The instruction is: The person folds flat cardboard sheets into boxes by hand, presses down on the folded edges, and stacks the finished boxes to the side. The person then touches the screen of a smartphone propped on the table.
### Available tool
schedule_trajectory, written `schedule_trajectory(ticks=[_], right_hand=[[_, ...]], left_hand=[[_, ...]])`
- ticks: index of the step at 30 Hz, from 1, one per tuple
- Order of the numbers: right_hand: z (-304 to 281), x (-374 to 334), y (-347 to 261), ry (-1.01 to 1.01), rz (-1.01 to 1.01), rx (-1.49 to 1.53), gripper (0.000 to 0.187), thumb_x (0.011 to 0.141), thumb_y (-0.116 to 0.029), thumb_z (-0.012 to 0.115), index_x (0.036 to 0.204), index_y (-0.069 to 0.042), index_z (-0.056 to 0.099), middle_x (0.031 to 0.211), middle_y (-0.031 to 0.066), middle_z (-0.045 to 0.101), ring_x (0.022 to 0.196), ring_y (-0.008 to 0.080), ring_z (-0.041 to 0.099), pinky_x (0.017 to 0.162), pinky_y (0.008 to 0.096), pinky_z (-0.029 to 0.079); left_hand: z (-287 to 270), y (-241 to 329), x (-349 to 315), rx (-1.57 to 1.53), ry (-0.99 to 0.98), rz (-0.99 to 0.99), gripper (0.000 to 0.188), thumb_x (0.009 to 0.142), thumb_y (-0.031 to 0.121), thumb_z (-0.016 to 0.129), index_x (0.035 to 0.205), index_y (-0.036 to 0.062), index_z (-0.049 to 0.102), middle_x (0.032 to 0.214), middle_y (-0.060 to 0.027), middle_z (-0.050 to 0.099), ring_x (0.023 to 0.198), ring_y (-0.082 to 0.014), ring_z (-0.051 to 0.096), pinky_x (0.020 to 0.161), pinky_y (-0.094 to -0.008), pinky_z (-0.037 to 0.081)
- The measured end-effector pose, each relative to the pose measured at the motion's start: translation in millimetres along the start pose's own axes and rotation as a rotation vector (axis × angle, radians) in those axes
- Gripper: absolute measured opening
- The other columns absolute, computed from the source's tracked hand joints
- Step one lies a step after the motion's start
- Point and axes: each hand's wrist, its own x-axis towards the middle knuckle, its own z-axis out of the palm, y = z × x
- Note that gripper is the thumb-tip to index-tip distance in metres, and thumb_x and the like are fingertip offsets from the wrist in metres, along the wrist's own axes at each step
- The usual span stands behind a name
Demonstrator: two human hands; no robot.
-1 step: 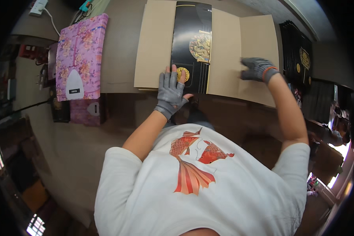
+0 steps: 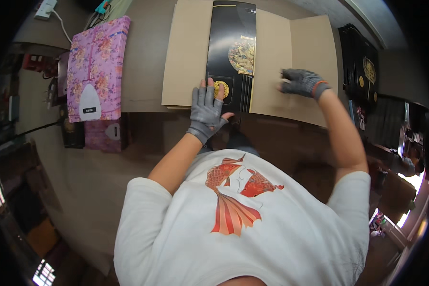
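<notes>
In front of me lies a folded cardboard sheet with plain brown panels spread to both sides. Between them shows a glossy black printed panel, decorated with a gold round emblem and a coloured dragon picture. My left hand, in a grey fingerless glove, rests flat over the panel's near end with fingers spread, partly covering the emblem. Above the brown panels on the right is my right hand, gloved likewise with an orange cuff edge. Its blurred fingers bend slightly apart and nothing shows in them; whether they touch the cardboard is unclear.
A pink floral stack stands to the left on the table. At the far right is a pile of black printed pieces. A white power strip with its cord lies at the top left.
My right hand has shifted a little to the left over the brown panels. The left hand stays in place on the black panel.
</notes>
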Motion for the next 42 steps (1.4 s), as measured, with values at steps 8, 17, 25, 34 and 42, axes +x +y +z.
schedule_trajectory(ticks=[8,17,25,34,42], right_hand=[[54,56,-75,-0.239,0.475,0.712,0.051,0.083,-0.051,0.071,0.099,-0.002,0.072,0.08,0.0108,0.069,0.067,0.0178,0.066,0.065,0.0331,0.053],[65,48,-74,-0.007,0.352,0.669,0.044,0.082,-0.045,0.074,0.102,-0.006,0.073,0.077,0.0096,0.069,0.06,0.0178,0.064,0.064,0.0338,0.054],[62,47,-75,-0.133,0.402,0.839,0.045,0.083,-0.045,0.073,0.102,-0.004,0.071,0.075,0.0093,0.068,0.058,0.017,0.064,0.063,0.0328,0.054],[58,45,-78,-0.134,0.44,0.851,0.038,0.083,-0.036,0.077,0.098,-0.003,0.07,0.068,0.0052,0.063,0.054,0.0126,0.059,0.056,0.0296,0.051],[52,61,-89,0.058,0.384,0.51,0.048,0.077,-0.043,0.076,0.103,-0.004,0.068,0.098,0.0188,0.069,0.099,0.0331,0.066,0.084,0.0427,0.052]], left_hand=[[-4,3,2,0.038,-0.036,-0.01,0.097,0.076,0.052,0.074,0.151,0.0035,0.034,0.155,-0.0313,0.027,0.142,-0.0503,0.027,0.112,-0.0627,0.021],[10,29,21,0.05,-0.168,-0.002,0.093,0.078,0.053,0.07,0.152,0.0081,0.034,0.159,-0.0211,0.025,0.148,-0.0375,0.021,0.112,-0.0694,0.011],[18,32,18,0.078,-0.123,0.087,0.083,0.078,0.047,0.071,0.149,0.0166,0.042,0.158,-0.0112,0.034,0.146,-0.0347,0.027,0.112,-0.0685,0.015],[18,32,18,0.094,-0.141,0.09,0.081,0.079,0.046,0.071,0.149,0.0169,0.042,0.157,-0.0113,0.035,0.146,-0.0351,0.028,0.111,-0.0687,0.018],[22,25,21,0.068,-0.201,0.099,0.079,0.084,0.048,0.064,0.151,0.0154,0.038,0.16,-0.0118,0.029,0.148,-0.0357,0.024,0.113,-0.0638,0.018]])
